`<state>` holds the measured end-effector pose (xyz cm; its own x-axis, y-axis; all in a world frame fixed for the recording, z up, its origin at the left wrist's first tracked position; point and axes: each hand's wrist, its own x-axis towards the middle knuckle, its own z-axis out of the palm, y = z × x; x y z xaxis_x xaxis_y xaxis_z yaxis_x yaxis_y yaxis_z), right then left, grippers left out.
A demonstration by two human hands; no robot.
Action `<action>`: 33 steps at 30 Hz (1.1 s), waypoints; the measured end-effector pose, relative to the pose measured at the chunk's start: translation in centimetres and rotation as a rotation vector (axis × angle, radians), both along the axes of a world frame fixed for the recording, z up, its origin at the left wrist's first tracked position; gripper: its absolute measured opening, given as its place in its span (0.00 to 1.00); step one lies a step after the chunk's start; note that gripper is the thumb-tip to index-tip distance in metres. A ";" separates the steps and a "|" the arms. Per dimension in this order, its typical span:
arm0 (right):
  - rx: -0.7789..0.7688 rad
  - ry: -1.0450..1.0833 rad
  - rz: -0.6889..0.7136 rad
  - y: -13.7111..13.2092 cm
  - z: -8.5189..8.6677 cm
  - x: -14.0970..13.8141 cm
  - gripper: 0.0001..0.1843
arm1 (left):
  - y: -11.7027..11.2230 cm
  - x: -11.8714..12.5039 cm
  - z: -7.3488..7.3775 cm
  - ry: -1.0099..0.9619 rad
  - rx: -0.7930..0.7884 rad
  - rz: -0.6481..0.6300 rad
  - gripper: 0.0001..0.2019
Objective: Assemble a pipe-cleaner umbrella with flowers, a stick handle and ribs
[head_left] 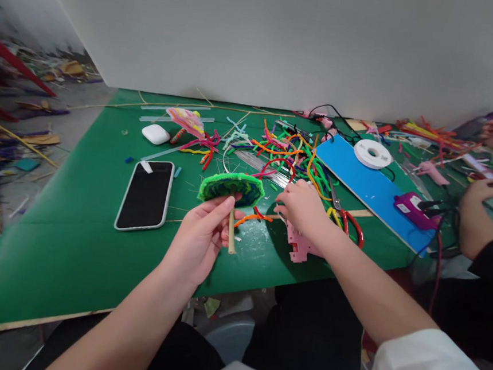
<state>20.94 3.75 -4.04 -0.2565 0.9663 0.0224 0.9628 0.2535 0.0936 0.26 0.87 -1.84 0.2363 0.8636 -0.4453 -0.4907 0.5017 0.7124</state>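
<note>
My left hand (201, 236) is closed round a thin wooden stick (231, 236) that carries a round green and blue woven pipe-cleaner disc (231, 188), held upright above the green table (72, 250). My right hand (302, 207) reaches palm down into a heap of coloured pipe cleaners (290, 151); its fingers curl over the strands, and what they grip is hidden. An orange pipe cleaner (250, 217) lies between my two hands. A pink glue gun (299, 247) lies under my right wrist.
A black phone (145, 194), a white earbud case (155, 134) and a pink woven piece (187, 121) lie at the left. Red-handled scissors (349, 220), a blue board (371, 187) with a white tape roll (372, 153) and a purple glue gun (412, 208) sit right. Another person's hands (485, 188) work at far right.
</note>
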 end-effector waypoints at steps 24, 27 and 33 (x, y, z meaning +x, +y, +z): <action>-0.056 1.370 0.018 -3.7 5.8 -4.4 0.16 | 0.3 -0.6 0.1 0.032 0.146 0.086 0.10; -0.085 1.526 -0.008 -3.7 5.8 -4.9 0.20 | 0.4 -0.6 0.0 0.091 0.203 0.127 0.11; -0.147 1.700 -0.181 -2.8 3.2 -5.3 0.11 | 0.7 -0.6 -0.5 0.158 0.288 0.171 0.10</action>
<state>15.68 0.98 -0.79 0.0638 0.9968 0.0483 -0.0371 0.0507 -0.9980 -0.36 1.53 -2.39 0.0258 0.9799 -0.1979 -0.4224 0.1901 0.8863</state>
